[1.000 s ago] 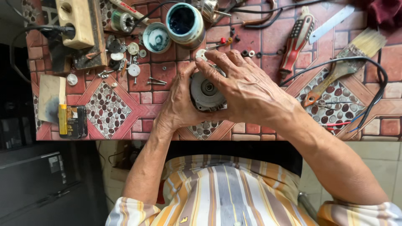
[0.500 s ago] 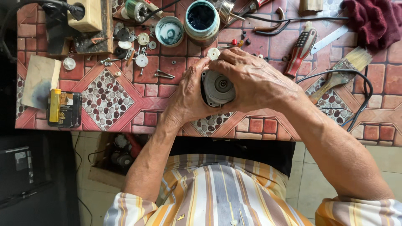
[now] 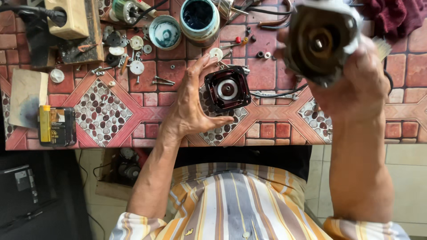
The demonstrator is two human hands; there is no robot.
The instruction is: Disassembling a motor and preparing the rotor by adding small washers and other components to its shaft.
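My right hand (image 3: 356,84) holds a round grey motor housing (image 3: 321,40) lifted up close to the camera, its open end with a small shaft facing me. On the tiled table lies a square dark red motor core (image 3: 227,89) with a pale round centre. My left hand (image 3: 191,104) is spread around that core, thumb below it and fingers above, fingers apart and barely touching it.
Two round tins (image 3: 199,20) of dark liquid stand at the back. Small discs, screws and washers (image 3: 133,62) lie at the back left beside a wooden block with a socket (image 3: 73,18). A black and yellow box (image 3: 55,126) sits near the left edge. A dark red cloth (image 3: 396,18) lies at the back right.
Both hands were closed together around the motor on the table. Now my right hand has lifted the housing off and up to the right, leaving the red core under my left hand.
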